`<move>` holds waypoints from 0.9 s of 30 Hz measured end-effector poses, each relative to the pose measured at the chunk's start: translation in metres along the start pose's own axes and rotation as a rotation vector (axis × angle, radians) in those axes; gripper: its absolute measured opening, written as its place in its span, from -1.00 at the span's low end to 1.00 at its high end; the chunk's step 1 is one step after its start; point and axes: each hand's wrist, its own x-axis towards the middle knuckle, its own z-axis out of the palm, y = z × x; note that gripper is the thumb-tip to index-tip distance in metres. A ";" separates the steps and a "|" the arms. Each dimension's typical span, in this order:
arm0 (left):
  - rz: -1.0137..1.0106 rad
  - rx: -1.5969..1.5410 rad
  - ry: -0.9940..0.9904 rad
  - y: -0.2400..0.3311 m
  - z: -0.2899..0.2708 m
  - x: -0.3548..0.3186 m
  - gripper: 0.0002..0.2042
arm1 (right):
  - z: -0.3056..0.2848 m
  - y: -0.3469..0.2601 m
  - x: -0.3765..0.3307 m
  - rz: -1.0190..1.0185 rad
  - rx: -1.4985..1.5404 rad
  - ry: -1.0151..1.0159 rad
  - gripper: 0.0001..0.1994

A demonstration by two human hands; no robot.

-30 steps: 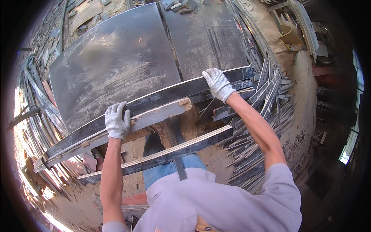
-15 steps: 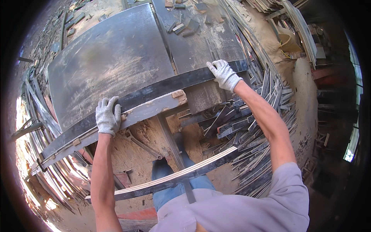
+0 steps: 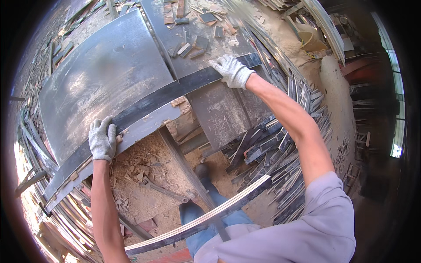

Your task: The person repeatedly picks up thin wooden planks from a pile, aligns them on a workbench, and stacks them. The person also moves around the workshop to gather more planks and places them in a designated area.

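A long, narrow dark board strip (image 3: 175,90) runs diagonally across the work surface, along the near edge of a large dark sheet (image 3: 105,83). My left hand (image 3: 102,138), in a grey knit glove, is closed over the strip towards its left part, its thumb beside a small wooden piece. Near the strip's right end my right hand (image 3: 233,72), gloved alike, has its fingers bent over the far edge; its thumb is hidden. A grey beam (image 3: 149,119) with a chipped end lies under the strip's near side.
A brown panel (image 3: 217,111) lies near the strip's right half. Offcuts (image 3: 193,46) are scattered at the far side. Many cut strips (image 3: 298,166) pile up at right. A pale-edged plywood strip (image 3: 210,215) crosses before my legs. What looks like a wrench (image 3: 166,191) lies on sawdust.
The view has shifted, and both hands and the dark strip now appear farther left. More of the brown panel shows beside the strip. Both hands stay on the strip.
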 end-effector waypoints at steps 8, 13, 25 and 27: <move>0.012 0.008 0.000 -0.006 -0.004 0.020 -0.66 | -0.009 0.010 0.016 0.021 -0.005 -0.026 -0.17; -0.006 -0.003 -0.027 -0.005 0.001 0.036 -0.67 | -0.013 0.015 0.014 0.076 -0.022 -0.068 -0.20; -0.037 -0.049 -0.052 0.015 0.030 0.001 -0.65 | 0.022 -0.059 -0.272 0.064 0.199 -0.110 -0.09; -0.079 -0.090 -0.104 0.034 0.026 -0.017 -0.65 | 0.023 -0.072 -0.340 0.079 0.248 -0.165 -0.09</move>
